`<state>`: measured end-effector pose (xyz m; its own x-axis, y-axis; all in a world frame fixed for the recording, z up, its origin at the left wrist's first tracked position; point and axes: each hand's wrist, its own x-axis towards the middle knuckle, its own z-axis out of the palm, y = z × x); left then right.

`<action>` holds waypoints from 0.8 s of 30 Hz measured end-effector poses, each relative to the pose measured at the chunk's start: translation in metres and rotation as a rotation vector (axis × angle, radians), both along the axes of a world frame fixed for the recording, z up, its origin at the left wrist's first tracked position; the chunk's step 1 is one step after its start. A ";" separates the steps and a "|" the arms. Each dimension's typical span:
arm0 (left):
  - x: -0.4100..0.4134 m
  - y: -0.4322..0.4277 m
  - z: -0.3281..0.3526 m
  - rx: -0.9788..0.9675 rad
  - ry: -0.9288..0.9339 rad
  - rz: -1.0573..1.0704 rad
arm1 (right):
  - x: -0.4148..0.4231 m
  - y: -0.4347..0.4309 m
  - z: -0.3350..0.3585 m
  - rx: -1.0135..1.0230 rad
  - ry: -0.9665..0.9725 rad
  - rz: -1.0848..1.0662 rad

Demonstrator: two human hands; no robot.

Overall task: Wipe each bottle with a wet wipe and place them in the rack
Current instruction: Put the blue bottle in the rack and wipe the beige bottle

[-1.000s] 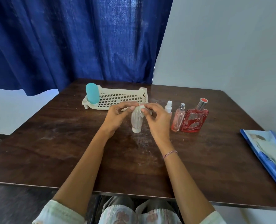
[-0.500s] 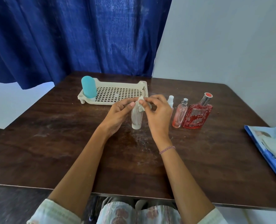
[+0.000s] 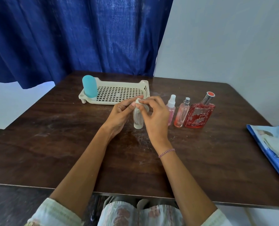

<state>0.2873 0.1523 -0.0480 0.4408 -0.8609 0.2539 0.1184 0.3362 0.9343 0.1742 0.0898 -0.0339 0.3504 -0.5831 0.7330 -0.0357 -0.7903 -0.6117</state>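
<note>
While the rack (image 3: pixel 145 88), a teal bottle (image 3: pixel 89 86) standing in its left end, lies just beyond, the left hand (image 3: pixel 119 115) pinches the wet wipe (image 3: pixel 138 101) atop the upright clear bottle (image 3: pixel 138 122) on the table (image 3: pixel 54 144); the right hand (image 3: pixel 155 118), equally near, pinches it too.

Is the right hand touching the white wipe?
Touching. The head view shows the right hand pinching the wipe at the top of the clear bottle, with no gap between them.
</note>
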 end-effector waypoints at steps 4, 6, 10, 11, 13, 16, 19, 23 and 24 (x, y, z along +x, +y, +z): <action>0.002 0.000 0.000 -0.006 0.017 0.009 | -0.007 0.007 -0.008 0.015 0.085 0.073; 0.002 0.000 0.001 -0.010 0.017 0.027 | -0.009 0.009 -0.011 -0.006 0.131 0.090; 0.003 -0.001 0.001 -0.006 -0.022 0.097 | -0.014 0.008 -0.012 -0.042 0.177 0.081; 0.002 -0.002 0.001 -0.005 -0.033 0.104 | -0.014 0.008 -0.012 -0.061 0.176 0.049; 0.000 -0.004 0.001 -0.009 -0.053 0.108 | -0.013 0.009 -0.011 -0.092 0.158 -0.005; -0.001 -0.005 0.000 -0.016 -0.059 0.125 | -0.012 0.007 -0.011 -0.082 0.151 -0.012; 0.000 -0.006 -0.001 -0.019 -0.049 0.151 | -0.014 0.004 -0.015 -0.036 0.214 0.000; -0.001 -0.007 -0.002 -0.026 -0.047 0.165 | -0.014 0.006 -0.014 -0.054 0.186 -0.015; -0.002 -0.007 -0.002 -0.027 -0.052 0.168 | -0.014 0.006 -0.012 -0.062 0.167 -0.020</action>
